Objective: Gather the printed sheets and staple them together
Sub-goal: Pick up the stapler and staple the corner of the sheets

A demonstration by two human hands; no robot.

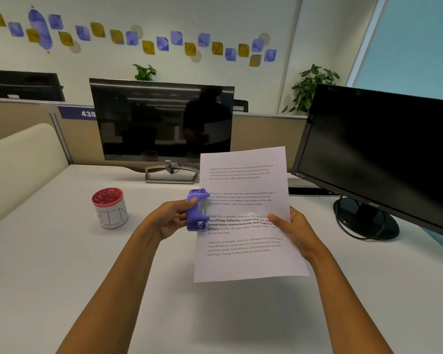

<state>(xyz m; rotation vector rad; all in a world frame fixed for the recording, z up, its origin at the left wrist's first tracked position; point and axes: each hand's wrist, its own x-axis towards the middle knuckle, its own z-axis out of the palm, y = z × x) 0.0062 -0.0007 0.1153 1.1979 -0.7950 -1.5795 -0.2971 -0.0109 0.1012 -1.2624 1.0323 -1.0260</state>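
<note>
The printed sheets (243,261) are held up above the white desk (62,277), upright and facing me, with several paragraphs of text. My right hand (293,232) grips their right edge, thumb on the front. My left hand (170,219) holds a purple stapler (197,209) whose jaws sit over the sheets' left edge, about mid-height. How many sheets are in the stack cannot be told.
A red mesh cup (110,208) labelled BIN stands on the desk to the left. A Dell monitor (161,121) stands behind the sheets, and an Acer monitor (379,154) with its round base (366,223) is at the right. A partition runs along the back.
</note>
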